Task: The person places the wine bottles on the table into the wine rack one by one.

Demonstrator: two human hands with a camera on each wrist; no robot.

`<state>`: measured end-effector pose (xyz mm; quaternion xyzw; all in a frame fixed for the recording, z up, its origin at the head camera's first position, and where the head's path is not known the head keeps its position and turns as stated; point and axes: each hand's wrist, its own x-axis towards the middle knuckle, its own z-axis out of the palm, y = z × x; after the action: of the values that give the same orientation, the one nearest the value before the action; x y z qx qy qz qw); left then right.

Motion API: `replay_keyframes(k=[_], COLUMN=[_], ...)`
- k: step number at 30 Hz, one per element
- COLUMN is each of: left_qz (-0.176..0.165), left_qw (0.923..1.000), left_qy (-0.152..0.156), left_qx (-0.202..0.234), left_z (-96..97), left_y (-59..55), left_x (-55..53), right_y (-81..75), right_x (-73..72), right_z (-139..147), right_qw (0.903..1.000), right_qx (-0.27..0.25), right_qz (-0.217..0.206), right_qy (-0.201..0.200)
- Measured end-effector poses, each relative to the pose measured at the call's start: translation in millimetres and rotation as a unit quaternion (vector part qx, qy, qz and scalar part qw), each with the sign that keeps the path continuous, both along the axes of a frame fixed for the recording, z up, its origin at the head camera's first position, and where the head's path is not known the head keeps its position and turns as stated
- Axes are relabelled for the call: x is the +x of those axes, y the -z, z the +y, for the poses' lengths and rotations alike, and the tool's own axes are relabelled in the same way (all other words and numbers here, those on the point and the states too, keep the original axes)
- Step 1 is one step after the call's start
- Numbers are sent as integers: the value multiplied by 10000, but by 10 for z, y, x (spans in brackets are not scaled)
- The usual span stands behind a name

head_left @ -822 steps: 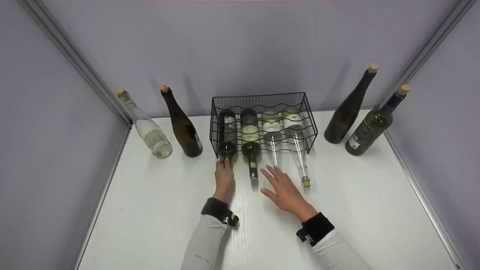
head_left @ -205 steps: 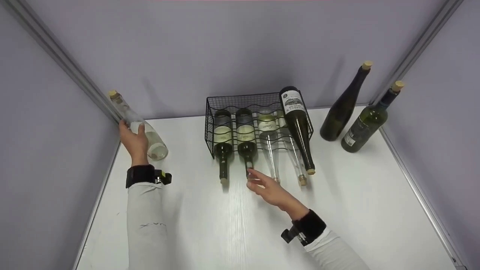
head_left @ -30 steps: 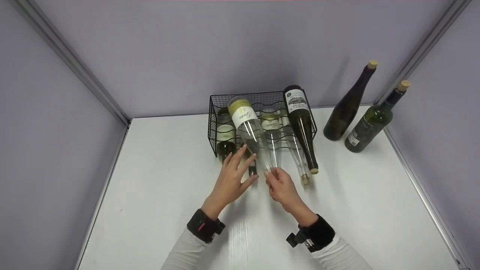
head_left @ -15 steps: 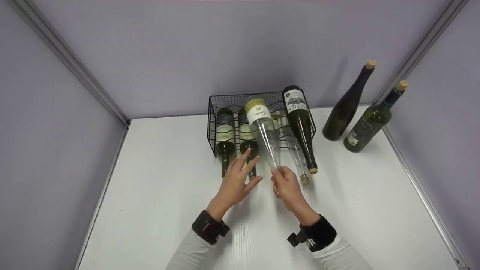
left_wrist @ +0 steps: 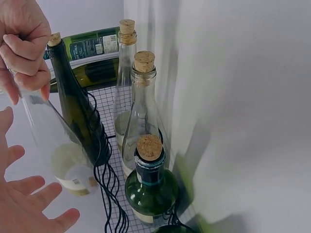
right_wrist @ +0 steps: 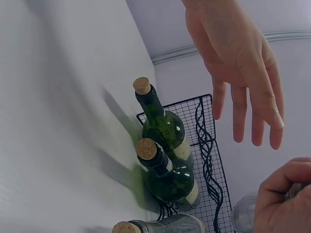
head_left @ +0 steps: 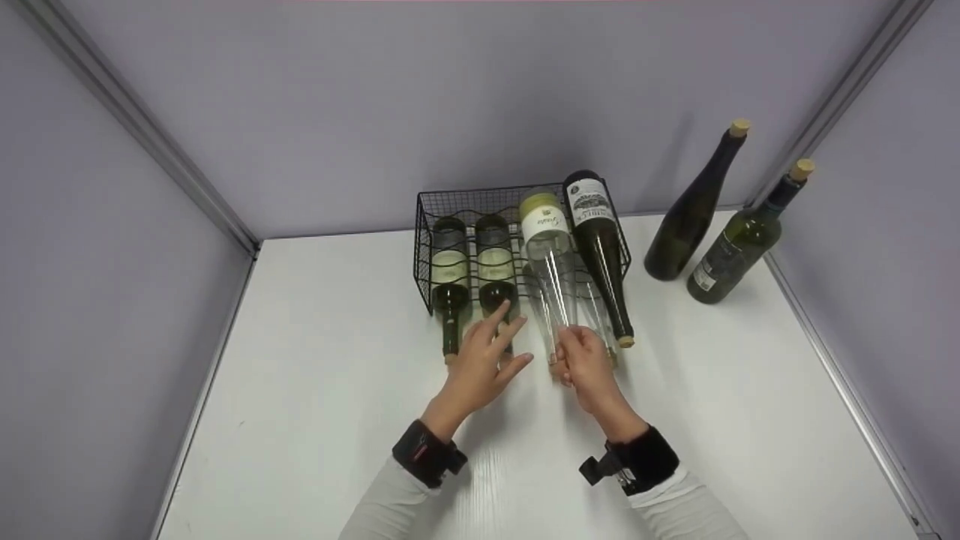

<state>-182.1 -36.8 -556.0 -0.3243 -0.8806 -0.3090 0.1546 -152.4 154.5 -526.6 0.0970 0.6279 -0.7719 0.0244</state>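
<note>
Evidently the right hand (head_left: 589,364) has its grip round the neck of a clear-glass bottle (head_left: 550,244) over the wire wine rack (head_left: 472,201); swung too far toward three o'clock, it could knock the corked dark bottle (head_left: 602,256) loose. At nine o'clock, the left hand (head_left: 477,367) spreads empty fingers.

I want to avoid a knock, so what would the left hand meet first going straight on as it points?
Likely the clear bottle the right hand grips; but depth is unclear, and the left hand might first meet the racked green bottle nearest it.
</note>
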Motion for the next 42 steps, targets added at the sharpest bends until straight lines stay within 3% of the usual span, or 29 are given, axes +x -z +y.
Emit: replay_keyframes(k=[10,15,29,32,42], left_qz=[-235,-384,-486,-478,-635], left_qw=[9996,9989,9982,9982,9972], left_qy=[-114,-160,-149,-130,-153], left_qx=[67,207,327,331,358], left_z=[80,103,146,141,124], left_y=[31,57,85,85,103], left_x=[-11,-12,-29,-31,-21], right_y=[101,129,130,192,189], right_x=[-122,-191,-362,-412,-512], right_z=[15,13,-20,-23,-24], right_qw=[9998,9997,9993,9995,9992], right_qx=[206,31,250,178,93], right_qz=[-37,-221,-225,-192,-386], right_qy=[65,72,132,160,20])
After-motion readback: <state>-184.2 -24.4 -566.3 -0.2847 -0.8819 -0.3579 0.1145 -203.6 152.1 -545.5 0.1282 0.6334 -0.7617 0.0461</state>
